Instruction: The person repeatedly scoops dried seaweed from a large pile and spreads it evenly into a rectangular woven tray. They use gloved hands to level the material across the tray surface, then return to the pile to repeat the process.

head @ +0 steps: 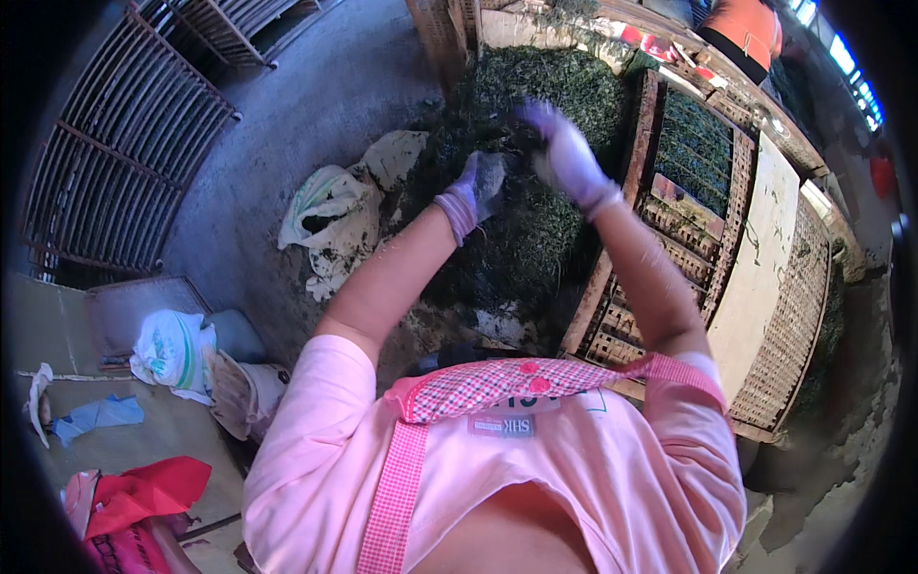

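A large heap of dark green, finely shredded plant material (552,244) lies on the floor before me. My left hand (479,188), in a pale purple work glove, is over the middle of the heap. Its fingers are partly lost against the dark strands, so whether it grips any is unclear. To its right and a little farther out is my right hand (563,147), gloved alike and blurred by motion. Dark strands show between the two hands, and what the right fingers hold cannot be made out.
Left of the heap lies an off-white woven sack (344,204), its mouth open. A slatted wooden frame with woven panels (706,237) borders the heap on the right. Slatted racks (133,136) stand at far left. A stuffed white sack (172,351) sits lower left. Another person (742,32) is at upper right.
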Motion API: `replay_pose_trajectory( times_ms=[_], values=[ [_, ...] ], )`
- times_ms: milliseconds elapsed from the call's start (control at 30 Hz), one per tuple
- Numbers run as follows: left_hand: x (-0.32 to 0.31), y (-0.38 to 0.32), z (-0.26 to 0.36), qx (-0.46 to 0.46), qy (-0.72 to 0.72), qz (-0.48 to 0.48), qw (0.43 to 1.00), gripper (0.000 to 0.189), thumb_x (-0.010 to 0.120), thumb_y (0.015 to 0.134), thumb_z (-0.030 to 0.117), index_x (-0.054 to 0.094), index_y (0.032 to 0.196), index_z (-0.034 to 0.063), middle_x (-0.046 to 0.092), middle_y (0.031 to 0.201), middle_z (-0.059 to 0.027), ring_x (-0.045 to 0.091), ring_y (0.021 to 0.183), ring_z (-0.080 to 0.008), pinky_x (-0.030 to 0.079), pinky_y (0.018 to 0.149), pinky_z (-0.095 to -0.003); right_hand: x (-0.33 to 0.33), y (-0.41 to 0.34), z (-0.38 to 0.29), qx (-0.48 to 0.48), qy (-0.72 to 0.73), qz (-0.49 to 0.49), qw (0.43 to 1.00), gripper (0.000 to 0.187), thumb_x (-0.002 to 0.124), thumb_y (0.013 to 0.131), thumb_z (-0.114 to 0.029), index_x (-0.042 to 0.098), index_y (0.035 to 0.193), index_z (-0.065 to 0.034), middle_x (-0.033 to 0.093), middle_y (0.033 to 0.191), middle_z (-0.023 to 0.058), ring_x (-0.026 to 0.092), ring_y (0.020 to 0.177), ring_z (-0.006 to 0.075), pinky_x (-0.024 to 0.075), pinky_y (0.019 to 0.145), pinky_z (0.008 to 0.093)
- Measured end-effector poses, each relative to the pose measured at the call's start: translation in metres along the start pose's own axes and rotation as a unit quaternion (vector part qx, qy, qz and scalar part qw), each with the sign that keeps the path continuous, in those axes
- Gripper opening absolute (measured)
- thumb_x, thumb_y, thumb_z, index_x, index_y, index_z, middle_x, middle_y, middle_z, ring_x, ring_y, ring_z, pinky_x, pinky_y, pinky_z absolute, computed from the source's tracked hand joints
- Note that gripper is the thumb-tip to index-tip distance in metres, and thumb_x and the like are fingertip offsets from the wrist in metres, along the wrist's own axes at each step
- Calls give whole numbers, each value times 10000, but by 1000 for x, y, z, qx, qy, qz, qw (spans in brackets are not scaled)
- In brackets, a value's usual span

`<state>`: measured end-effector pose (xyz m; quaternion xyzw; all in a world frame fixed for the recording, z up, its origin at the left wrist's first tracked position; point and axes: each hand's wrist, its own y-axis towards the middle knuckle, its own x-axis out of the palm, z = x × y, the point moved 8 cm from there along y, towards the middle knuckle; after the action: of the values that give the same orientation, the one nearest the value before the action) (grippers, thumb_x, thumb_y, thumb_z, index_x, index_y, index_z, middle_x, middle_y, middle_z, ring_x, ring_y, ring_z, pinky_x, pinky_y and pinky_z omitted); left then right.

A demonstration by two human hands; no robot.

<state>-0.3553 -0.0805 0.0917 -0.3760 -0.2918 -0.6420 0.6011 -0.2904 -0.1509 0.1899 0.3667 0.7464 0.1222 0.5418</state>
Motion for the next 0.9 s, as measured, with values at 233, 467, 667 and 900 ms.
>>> replay_pose_trajectory(
  times_ms=[233,467,667,900],
  values=[
    [-7,-11,13,-82,19,82,993,210,514,960,153,653,1068,37,693,879,-66,662,749,-151,563,672,-293,63,-95,-42,21,-70,-219,973,522,640,765,-210,583,1271,-97,565,1316,138,443,1292,353,339,1081,464],
    [143,-22,162,137,368,160,906,271,371,988,167,589,1025,11,598,758,-7,540,569,-59,461,488,-199,126,-73,26,116,-105,-89,984,554,597,785,-191,514,1323,-90,489,1352,185,494,1205,381,405,1010,468],
    [156,-27,255,231,516,-173,807,323,517,967,236,574,1160,-16,653,1001,-118,657,811,-174,568,654,-272,123,-122,38,200,-50,-425,881,465,644,791,-225,625,1253,-178,590,1281,98,552,1175,348,486,919,419],
    [143,-5,35,33,301,59,951,301,640,928,307,625,1100,60,644,874,9,575,659,-56,471,557,-218,2,-52,-12,276,804,-15,527,465,535,964,-368,563,1290,-38,646,1032,44,621,928,208,522,791,336]
  ],
)
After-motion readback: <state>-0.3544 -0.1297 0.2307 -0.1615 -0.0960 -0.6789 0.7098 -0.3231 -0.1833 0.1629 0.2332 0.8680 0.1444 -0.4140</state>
